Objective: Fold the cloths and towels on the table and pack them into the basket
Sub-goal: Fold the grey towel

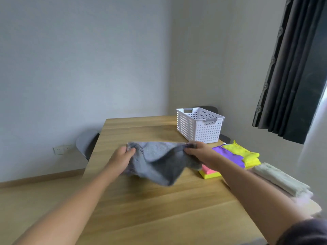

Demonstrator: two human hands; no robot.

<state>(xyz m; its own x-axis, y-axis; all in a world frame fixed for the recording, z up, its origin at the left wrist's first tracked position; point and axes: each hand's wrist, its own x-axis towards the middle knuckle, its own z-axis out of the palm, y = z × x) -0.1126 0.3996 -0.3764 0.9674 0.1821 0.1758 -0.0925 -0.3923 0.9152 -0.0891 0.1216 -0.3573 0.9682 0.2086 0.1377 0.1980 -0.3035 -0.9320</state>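
With both the left hand point(123, 154) and right hand point(196, 151) pinching the grey towel point(159, 161) mid-fold, folded cloths point(235, 156) wait beside a seemingly unfilled basket point(200, 126).

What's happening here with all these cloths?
A person is holding a grey towel up over the wooden table. The left hand grips one end and the right hand grips the other. The towel sags between them and is not neatly folded yet. To the right lie a pile of coloured cloths and some pale towels. The white basket stands at the far side of the table, and no cloth shows in it.
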